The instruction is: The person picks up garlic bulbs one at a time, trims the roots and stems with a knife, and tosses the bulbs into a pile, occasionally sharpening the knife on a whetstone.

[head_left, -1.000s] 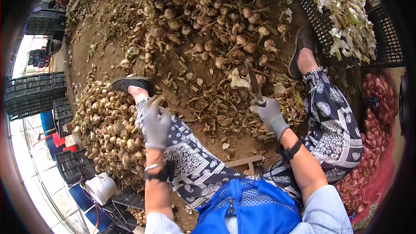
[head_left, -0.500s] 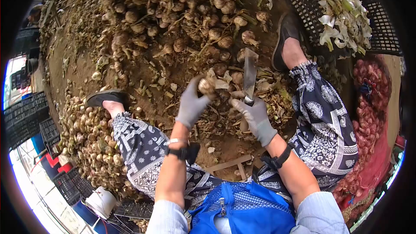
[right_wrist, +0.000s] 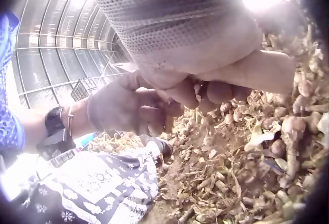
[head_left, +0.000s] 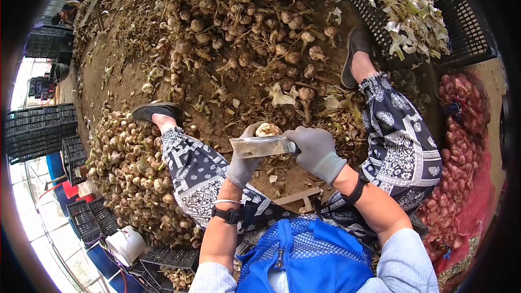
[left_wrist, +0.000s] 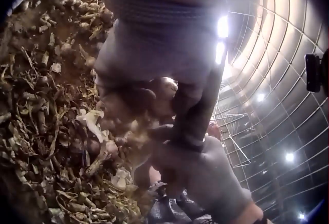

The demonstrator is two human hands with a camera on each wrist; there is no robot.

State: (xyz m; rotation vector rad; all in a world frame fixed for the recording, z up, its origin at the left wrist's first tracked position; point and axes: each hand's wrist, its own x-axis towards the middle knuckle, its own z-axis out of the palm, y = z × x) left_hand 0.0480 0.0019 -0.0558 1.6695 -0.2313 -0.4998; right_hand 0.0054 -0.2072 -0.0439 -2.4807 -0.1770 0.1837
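Note:
In the head view my gloved left hand (head_left: 241,171) grips a garlic bulb (head_left: 268,129), its pale top showing above the blade. My gloved right hand (head_left: 316,152) holds a broad-bladed knife (head_left: 263,147) by its handle. The blade lies sideways across the front of the left hand, overlapping the lower part of the bulb. Both hands are close together over the ground between the legs. From the left wrist, the bulb (left_wrist: 165,88) peeks out between the left fingers, with the right hand (left_wrist: 200,178) just below. The right wrist view has the left hand (right_wrist: 123,108) beside the right fingers.
A large heap of stemmed garlic (head_left: 244,21) spreads ahead, with trimmings below it. Trimmed bulbs (head_left: 135,173) are piled beyond the left leg. A crate of pale husks (head_left: 412,5) stands front right, and red net sacks (head_left: 461,168) lie right. A white bucket (head_left: 125,245) sits left.
The left hand has come from beside the trimmed pile to the middle, bringing a garlic bulb. The right hand has turned the knife from pointing forward to lying sideways against the left hand.

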